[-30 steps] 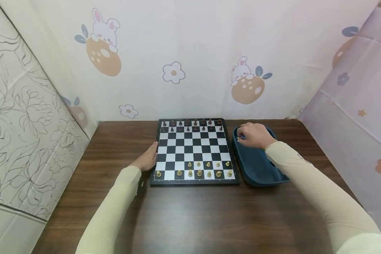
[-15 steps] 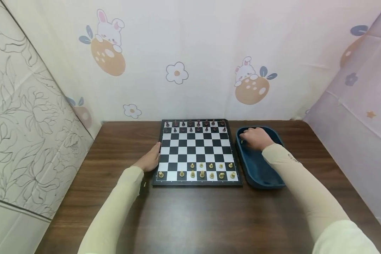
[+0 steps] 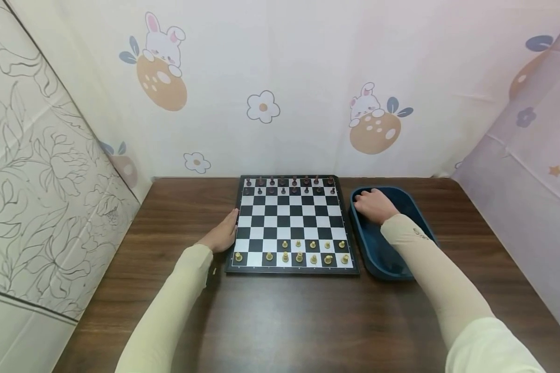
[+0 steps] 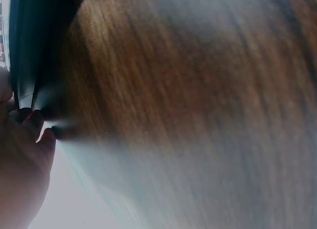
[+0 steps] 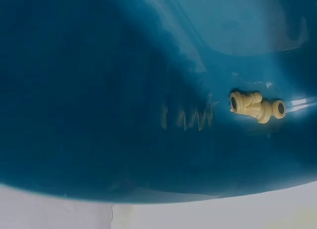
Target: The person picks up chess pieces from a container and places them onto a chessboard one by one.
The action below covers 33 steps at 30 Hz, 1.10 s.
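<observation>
A black-and-white chessboard [image 3: 290, 217] lies on the brown table. My left hand [image 3: 220, 234] rests along its left edge, fingers extended. In the left wrist view, the fingers [image 4: 34, 121] touch the board's dark side. To the right of the board stands a blue tray [image 3: 372, 259], and my right hand [image 3: 375, 205] reaches down into its far left part. Its fingertips are hidden, so whether they hold a piece cannot be seen. In the right wrist view, several yellow chess pieces [image 5: 255, 106] lie together on the tray floor.
Dark red chess pieces [image 3: 294, 190] fill the board's two far rows. Yellow chess pieces [image 3: 299, 257] stand in the two near rows, with gaps toward the left. A patterned curtain [image 3: 298, 140] hangs behind the wooden table [image 3: 289, 321].
My right hand has gone from above the tray's left rim, with a small pale thing at its fingertips, down into the tray. The left hand stays at the board's edge. The view has shifted slightly.
</observation>
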Each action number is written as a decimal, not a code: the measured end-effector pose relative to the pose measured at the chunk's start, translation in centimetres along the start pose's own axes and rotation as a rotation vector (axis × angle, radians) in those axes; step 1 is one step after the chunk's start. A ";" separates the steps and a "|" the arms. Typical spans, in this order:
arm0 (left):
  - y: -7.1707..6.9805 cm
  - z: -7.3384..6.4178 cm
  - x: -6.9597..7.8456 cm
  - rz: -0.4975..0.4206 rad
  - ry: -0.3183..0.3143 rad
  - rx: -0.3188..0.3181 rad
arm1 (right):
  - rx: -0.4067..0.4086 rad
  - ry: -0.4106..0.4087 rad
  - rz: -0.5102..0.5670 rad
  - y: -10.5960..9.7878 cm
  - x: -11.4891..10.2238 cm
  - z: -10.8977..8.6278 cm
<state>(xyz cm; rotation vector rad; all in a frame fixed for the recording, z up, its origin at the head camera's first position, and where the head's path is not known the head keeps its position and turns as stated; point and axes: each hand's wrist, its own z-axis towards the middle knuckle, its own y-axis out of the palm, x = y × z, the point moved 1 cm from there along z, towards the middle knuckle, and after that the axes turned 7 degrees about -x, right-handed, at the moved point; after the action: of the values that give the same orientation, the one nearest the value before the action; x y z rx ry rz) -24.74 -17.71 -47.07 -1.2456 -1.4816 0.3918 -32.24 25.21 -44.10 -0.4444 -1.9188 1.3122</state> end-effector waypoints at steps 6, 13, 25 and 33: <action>0.0 0.0 0.3 -0.003 0.000 -0.001 | 0.014 0.011 0.012 -0.3 0.0 -0.3; 0.0 0.0 0.2 0.000 0.005 0.006 | 0.043 0.092 0.128 -1.0 0.3 -0.8; 0.3 0.0 -0.2 0.003 0.003 0.003 | 0.109 0.139 0.253 -2.4 1.2 -2.3; 0.0 -0.2 0.1 -0.018 0.015 0.004 | 0.170 0.114 0.229 -4.7 1.6 -3.5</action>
<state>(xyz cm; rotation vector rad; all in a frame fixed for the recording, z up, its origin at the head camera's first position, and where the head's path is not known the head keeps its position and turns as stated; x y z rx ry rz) -24.59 -17.67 -46.91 -1.2290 -1.4770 0.3726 -30.10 26.56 -38.62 -0.6528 -1.6841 1.5488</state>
